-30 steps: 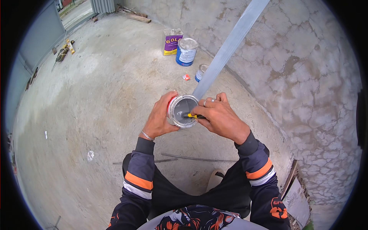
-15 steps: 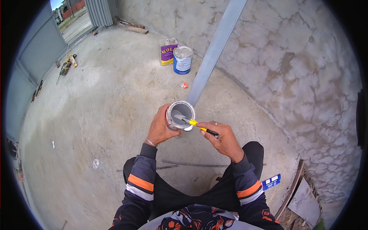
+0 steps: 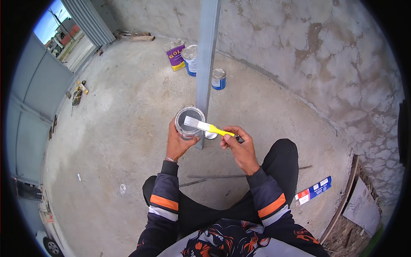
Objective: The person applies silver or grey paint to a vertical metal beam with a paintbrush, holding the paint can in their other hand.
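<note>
My left hand [image 3: 182, 143] is wrapped round an open paint can [image 3: 188, 134] with grey paint inside. Between the fingers of my right hand [image 3: 240, 145] is a paintbrush [image 3: 219, 130] with a yellow handle and a metal ferrule. Its pale, grey-coated bristles hang over the can's mouth. Right behind the can rises a grey metal post [image 3: 207, 55], standing on the concrete. A round, shiny lid-like piece [image 3: 210, 135] shows partly beside the can, below the brush.
A purple and yellow tin [image 3: 175, 55], a larger blue can [image 3: 189, 64] and a smaller blue can [image 3: 218, 79] stand beyond the post. Thin metal rods [image 3: 218, 176] lie before my knees. A blue box [image 3: 314, 190] lies at right, near a wooden board [image 3: 342, 201].
The brush has come up out of the can and its bristles now show above the rim. My view has shifted, bringing the smaller blue can into sight beside the post.
</note>
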Action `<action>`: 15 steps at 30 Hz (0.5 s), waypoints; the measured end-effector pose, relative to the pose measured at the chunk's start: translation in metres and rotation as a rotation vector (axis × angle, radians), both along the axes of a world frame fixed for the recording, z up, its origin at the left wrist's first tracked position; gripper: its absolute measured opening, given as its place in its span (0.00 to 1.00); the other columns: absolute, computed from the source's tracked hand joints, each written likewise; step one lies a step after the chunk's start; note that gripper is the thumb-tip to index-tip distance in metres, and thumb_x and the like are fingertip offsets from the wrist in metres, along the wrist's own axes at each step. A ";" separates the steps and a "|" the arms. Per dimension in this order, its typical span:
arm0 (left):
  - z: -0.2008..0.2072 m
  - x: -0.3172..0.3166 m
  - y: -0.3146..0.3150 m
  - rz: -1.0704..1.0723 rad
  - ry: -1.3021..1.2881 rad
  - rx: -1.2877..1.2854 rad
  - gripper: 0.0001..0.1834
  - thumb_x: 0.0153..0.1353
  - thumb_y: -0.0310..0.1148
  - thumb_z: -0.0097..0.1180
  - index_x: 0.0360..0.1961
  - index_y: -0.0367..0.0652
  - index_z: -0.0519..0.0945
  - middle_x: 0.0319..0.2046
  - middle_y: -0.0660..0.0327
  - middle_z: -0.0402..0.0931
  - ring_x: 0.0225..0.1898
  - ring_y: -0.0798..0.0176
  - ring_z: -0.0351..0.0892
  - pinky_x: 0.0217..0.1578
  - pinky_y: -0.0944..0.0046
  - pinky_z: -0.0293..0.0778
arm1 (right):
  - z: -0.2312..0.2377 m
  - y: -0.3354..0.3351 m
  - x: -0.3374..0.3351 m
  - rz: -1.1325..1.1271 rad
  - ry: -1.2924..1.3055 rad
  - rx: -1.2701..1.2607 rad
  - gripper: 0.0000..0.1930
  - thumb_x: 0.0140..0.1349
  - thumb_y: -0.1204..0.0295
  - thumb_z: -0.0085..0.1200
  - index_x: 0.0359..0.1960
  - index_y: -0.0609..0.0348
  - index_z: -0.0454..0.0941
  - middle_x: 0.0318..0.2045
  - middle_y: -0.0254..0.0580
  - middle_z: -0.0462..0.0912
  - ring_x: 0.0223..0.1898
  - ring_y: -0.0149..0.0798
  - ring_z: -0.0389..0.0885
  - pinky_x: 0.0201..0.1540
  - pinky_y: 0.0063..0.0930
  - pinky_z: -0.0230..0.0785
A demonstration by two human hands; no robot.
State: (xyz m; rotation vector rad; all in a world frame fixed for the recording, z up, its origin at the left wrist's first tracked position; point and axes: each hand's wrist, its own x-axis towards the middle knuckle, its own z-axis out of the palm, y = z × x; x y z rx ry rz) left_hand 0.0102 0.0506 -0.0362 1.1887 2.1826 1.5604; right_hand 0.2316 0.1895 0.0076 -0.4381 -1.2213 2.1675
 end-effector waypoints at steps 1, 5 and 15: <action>0.000 0.000 0.000 -0.003 0.003 -0.009 0.51 0.41 0.30 0.81 0.67 0.36 0.66 0.60 0.53 0.74 0.62 0.58 0.76 0.65 0.57 0.72 | -0.001 0.001 0.001 -0.015 -0.010 -0.027 0.15 0.73 0.75 0.61 0.58 0.66 0.80 0.41 0.45 0.85 0.38 0.32 0.85 0.41 0.27 0.78; -0.001 0.002 0.004 -0.037 -0.079 -0.021 0.56 0.41 0.33 0.83 0.71 0.36 0.63 0.64 0.51 0.69 0.66 0.54 0.73 0.66 0.55 0.72 | 0.000 0.003 0.007 -0.083 -0.026 -0.061 0.13 0.70 0.78 0.63 0.54 0.65 0.84 0.42 0.43 0.88 0.39 0.31 0.85 0.42 0.25 0.78; 0.006 0.007 0.004 -0.013 -0.050 0.073 0.50 0.43 0.27 0.80 0.68 0.38 0.65 0.62 0.54 0.74 0.62 0.59 0.77 0.63 0.58 0.75 | 0.011 -0.004 0.006 -0.202 -0.219 0.564 0.11 0.66 0.78 0.65 0.50 0.63 0.87 0.40 0.35 0.89 0.38 0.27 0.85 0.43 0.21 0.76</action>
